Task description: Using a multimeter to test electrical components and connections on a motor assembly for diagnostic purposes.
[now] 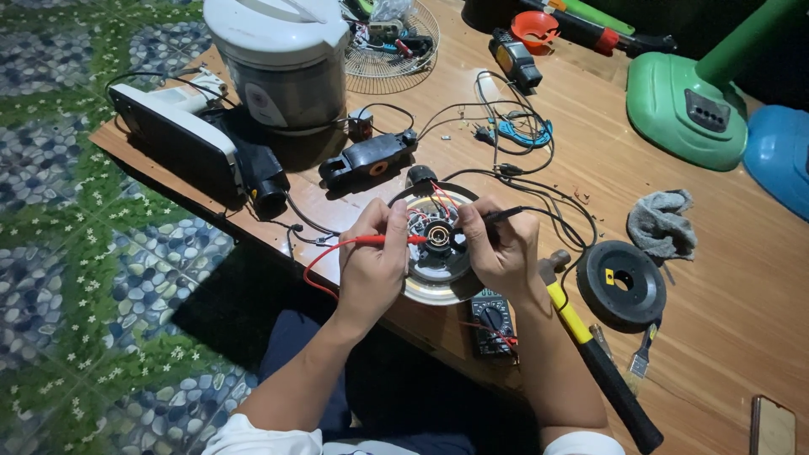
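My left hand (371, 265) pinches a red multimeter probe (383, 240), its tip pointing right at the centre of a round fan motor (438, 244) on the low wooden table (725, 303). My right hand (501, 248) grips a black probe (506, 214), held against the motor's right side. Red and white wires show inside the motor's shiny rim. A dark multimeter (491, 318) lies just below the motor, near my right wrist, with red and black leads running to the probes.
A hammer with a yellow and black handle (594, 350), a black round motor cover (622, 285), a grey rag (661, 223), a small brush (640, 358) and a phone (772, 425) lie right. A white rice cooker (282, 59), a fan grille (392, 46), a green fan base (687, 101) stand behind.
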